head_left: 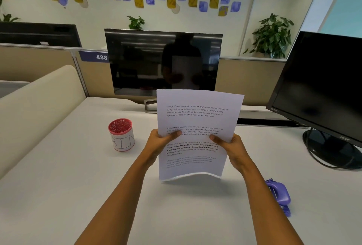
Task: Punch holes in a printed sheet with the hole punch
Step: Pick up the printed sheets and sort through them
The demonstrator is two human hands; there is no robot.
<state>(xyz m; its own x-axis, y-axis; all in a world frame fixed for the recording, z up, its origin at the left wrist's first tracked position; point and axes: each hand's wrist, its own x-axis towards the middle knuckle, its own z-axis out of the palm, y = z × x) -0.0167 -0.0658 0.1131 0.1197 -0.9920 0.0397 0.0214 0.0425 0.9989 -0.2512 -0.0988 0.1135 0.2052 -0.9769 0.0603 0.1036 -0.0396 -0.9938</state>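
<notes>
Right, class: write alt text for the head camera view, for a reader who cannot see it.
A person's left hand and right hand hold a printed sheet up above a white desk, thumbs on its front. A purple hole punch lies to the right, a red-rimmed cup stands to the left, and two dark monitors stand behind.

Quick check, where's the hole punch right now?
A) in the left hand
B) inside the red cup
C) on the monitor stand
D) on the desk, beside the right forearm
D: the purple hole punch lies on the desk just right of the right forearm, untouched, while the left hand and right hand both hold the printed sheet up.
</notes>
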